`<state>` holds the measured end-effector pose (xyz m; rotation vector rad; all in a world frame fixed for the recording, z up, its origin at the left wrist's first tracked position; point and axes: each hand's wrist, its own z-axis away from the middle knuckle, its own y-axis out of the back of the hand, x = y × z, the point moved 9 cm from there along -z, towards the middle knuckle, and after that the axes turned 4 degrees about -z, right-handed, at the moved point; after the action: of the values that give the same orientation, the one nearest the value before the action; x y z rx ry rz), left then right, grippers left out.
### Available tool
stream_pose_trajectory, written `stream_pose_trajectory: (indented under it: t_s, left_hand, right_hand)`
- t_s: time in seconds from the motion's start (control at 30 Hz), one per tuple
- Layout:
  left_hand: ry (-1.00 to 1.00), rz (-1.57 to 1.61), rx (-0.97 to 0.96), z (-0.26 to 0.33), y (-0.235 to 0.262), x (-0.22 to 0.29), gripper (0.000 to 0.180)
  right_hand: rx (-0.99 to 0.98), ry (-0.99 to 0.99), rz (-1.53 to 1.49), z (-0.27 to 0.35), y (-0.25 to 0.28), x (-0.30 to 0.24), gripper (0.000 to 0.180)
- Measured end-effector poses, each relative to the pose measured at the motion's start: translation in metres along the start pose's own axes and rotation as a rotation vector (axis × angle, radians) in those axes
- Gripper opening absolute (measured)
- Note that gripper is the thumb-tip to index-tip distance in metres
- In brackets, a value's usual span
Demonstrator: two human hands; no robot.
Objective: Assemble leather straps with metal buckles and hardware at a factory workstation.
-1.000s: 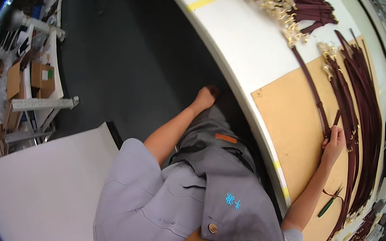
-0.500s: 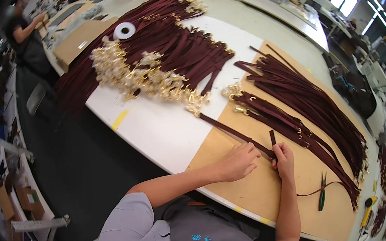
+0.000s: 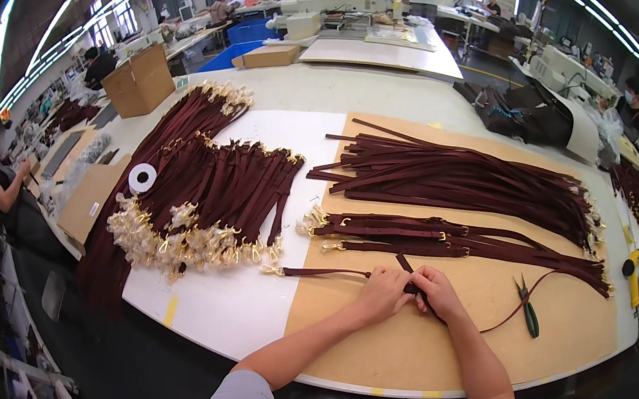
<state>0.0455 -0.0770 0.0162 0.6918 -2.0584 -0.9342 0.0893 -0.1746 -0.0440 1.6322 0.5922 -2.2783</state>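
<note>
Both my hands meet over the brown board [image 3: 351, 316], working on one dark maroon strap [image 3: 321, 270]. Its gold snap hook [image 3: 271, 270] lies to the left on the white sheet. My left hand [image 3: 384, 292] is closed on the strap, fingers bent against it. Close beside it, my right hand [image 3: 435, 291] pinches the strap, and a short end sticks up between the hands. The fingers partly hide the part being held. Just beyond lie buckled straps [image 3: 405, 233] with gold hardware. Green-handled pliers [image 3: 529, 317] rest to the right of my hands.
A heap of straps with wrapped hooks [image 3: 179, 238] covers the left; a white tape roll [image 3: 142, 177] sits on it. Loose straps [image 3: 444, 163] spread across the board's far side. A yellow cutter [image 3: 632, 275] lies at the right edge. A person [image 3: 3, 189] stands at far left.
My view has tilted up, showing more of the room. My left hand, loosely bent before, has come against my right hand and closed on the strap.
</note>
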Motion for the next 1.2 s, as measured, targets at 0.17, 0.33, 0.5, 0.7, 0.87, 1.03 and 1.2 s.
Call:
stream_pose_trajectory:
  t_s: [0.17, 0.33, 0.5, 0.7, 0.87, 1.03, 1.2]
  left_hand:
    - [0.098, 0.243, -0.076, -0.002, -0.001, -0.01, 0.03]
    - [0.271, 0.449, -0.016, 0.0, 0.005, -0.028, 0.027]
    - [0.296, 0.638, 0.045, 0.01, 0.001, -0.03, 0.026]
    - [0.535, 1.043, 0.027, 0.013, -0.02, -0.059, 0.018]
    - [0.439, 1.05, 0.086, -0.006, 0.004, -0.056, 0.03]
    - [0.501, 1.168, 0.061, -0.002, -0.004, -0.067, 0.036]
    - [0.6, 1.353, 0.01, 0.017, -0.023, -0.068, 0.034]
  right_hand:
    - [0.022, 0.05, -0.089, -0.003, 0.01, 0.0, 0.02]
    - [-0.07, 0.014, -0.104, -0.003, 0.004, 0.003, 0.019]
    - [-0.102, 0.012, -0.082, 0.011, -0.002, 0.004, 0.017]
    - [-0.151, -0.069, -0.128, 0.004, -0.002, 0.01, 0.017]
    - [-0.132, -0.055, -0.139, 0.008, 0.001, -0.005, 0.016]
    - [-0.209, -0.035, -0.178, -0.001, 0.001, 0.001, 0.018]
    - [-0.257, -0.045, -0.254, 0.011, -0.009, 0.002, 0.018]
